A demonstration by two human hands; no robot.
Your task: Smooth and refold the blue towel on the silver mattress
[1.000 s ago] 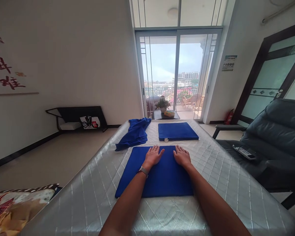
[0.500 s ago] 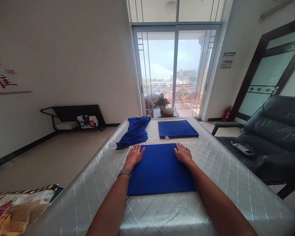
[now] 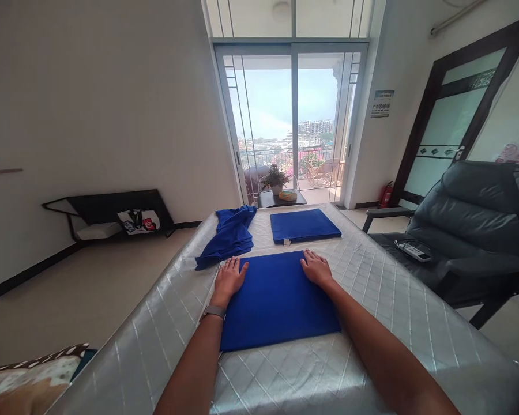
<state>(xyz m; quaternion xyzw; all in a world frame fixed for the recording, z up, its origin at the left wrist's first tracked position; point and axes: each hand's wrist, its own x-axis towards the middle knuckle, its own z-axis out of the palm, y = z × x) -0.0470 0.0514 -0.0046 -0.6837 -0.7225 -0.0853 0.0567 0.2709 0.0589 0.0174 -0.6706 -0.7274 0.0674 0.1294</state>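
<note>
A flat, folded blue cloth (image 3: 277, 305) lies in front of me on the silver quilted table cover (image 3: 285, 374). My left hand (image 3: 229, 279) rests flat on its far left corner, fingers stretched out. On the far right corner lies my right hand (image 3: 317, 268), also flat with the fingers extended. Neither hand grips anything. Beyond my left hand is a crumpled blue cloth (image 3: 229, 236). Behind the near cloth sits another neatly folded blue cloth (image 3: 305, 225), with a small white tag at its front edge.
A dark armchair (image 3: 480, 219) with a white remote-like device (image 3: 414, 251) on its seat stands to the right. Past the table's far end are a potted plant (image 3: 275, 178) and a sliding glass door (image 3: 294, 115). A black rack (image 3: 112, 210) is by the left wall.
The camera view has turned slightly to the right, so the room shifts left in the picture. Both hands stay flat on the near cloth, with no clear movement across it.
</note>
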